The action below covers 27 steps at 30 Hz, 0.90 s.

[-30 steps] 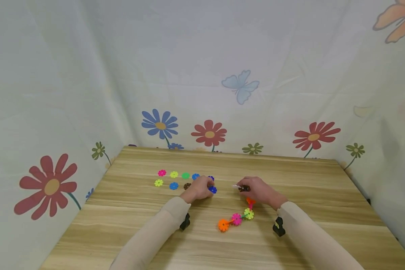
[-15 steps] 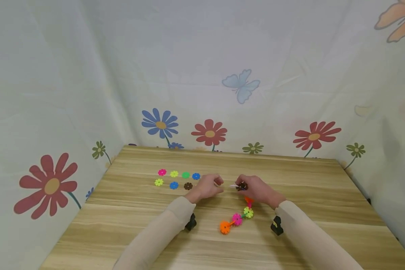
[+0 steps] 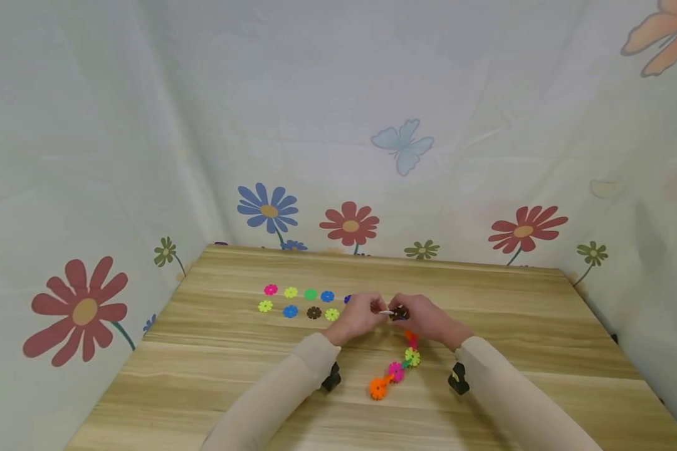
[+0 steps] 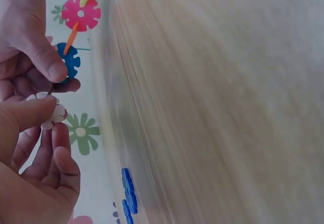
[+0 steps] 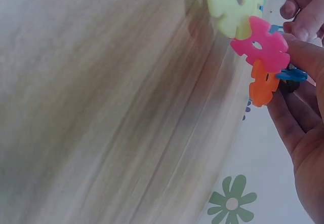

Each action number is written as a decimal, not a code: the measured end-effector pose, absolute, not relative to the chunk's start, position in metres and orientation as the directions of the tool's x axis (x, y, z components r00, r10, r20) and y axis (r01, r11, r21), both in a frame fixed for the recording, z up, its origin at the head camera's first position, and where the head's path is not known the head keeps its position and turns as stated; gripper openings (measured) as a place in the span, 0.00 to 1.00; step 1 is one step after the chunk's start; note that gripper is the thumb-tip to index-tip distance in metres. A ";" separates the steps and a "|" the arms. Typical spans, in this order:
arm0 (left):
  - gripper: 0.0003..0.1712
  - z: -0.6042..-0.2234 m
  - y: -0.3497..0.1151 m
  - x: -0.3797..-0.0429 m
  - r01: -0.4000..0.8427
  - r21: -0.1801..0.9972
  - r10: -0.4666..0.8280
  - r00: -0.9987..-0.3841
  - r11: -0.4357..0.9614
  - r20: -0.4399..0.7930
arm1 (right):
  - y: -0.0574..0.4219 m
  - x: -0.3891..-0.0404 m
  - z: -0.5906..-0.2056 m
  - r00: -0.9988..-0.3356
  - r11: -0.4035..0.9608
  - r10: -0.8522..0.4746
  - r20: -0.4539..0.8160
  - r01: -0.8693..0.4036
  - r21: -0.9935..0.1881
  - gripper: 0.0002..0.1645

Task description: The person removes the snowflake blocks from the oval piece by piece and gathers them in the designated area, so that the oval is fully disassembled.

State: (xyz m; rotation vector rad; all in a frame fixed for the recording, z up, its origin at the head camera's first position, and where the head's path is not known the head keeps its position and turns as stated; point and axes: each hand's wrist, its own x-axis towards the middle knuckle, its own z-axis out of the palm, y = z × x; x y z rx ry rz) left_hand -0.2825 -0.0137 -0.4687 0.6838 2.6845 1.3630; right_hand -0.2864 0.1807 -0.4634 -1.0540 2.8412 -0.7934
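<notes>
My right hand [image 3: 425, 318] grips one end of a chain of slotted, flower-shaped plastic discs. A brown disc [image 3: 399, 312] shows at its fingertips, and a blue disc [image 4: 72, 62] of the chain sits by its thumb. From there the chain hangs down past an orange disc [image 5: 264, 84], a pink disc [image 5: 263, 46] and a yellow disc [image 3: 412, 357]. Its other end is an orange disc [image 3: 378, 388], low over the table. My left hand [image 3: 361, 316] pinches a white disc [image 4: 56, 115] against the right fingertips. Whether white and brown are joined is hidden.
Loose discs lie in two rows left of my hands, among them a green disc [image 3: 311, 294], a brown one [image 3: 314, 312] and a yellow one [image 3: 331, 314]. The wooden table [image 3: 485, 401] meets a flower-print cloth [image 3: 457, 207] at the back.
My left hand has come right from the loose discs to the right hand and now pinches the white disc. The right hand has shifted slightly left, and the chain's free end has moved nearer me.
</notes>
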 end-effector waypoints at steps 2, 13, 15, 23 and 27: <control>0.05 -0.469 -0.013 -0.283 0.368 0.767 0.396 -0.904 0.526 0.162 | 0.181 -0.286 -0.463 -0.781 0.656 -0.604 0.156 -0.599 -0.459 0.14; 0.09 -0.475 -0.014 -0.284 0.378 0.726 0.335 -0.918 0.574 0.213 | 0.186 -0.283 -0.463 -0.829 0.685 -0.546 0.119 -0.524 -0.507 0.09; 0.09 -0.476 -0.014 -0.284 0.381 0.725 0.340 -0.916 0.574 0.212 | 0.187 -0.282 -0.463 -0.829 0.687 -0.544 0.130 -0.529 -0.498 0.08; 0.07 -0.473 -0.013 -0.283 0.386 0.730 0.387 -0.904 0.564 0.179 | 0.187 -0.284 -0.463 -0.811 0.679 -0.565 0.154 -0.563 -0.472 0.06; 0.04 -0.471 -0.012 -0.283 0.395 0.735 0.418 -0.893 0.551 0.167 | 0.186 -0.283 -0.462 -0.803 0.675 -0.576 0.153 -0.572 -0.466 0.05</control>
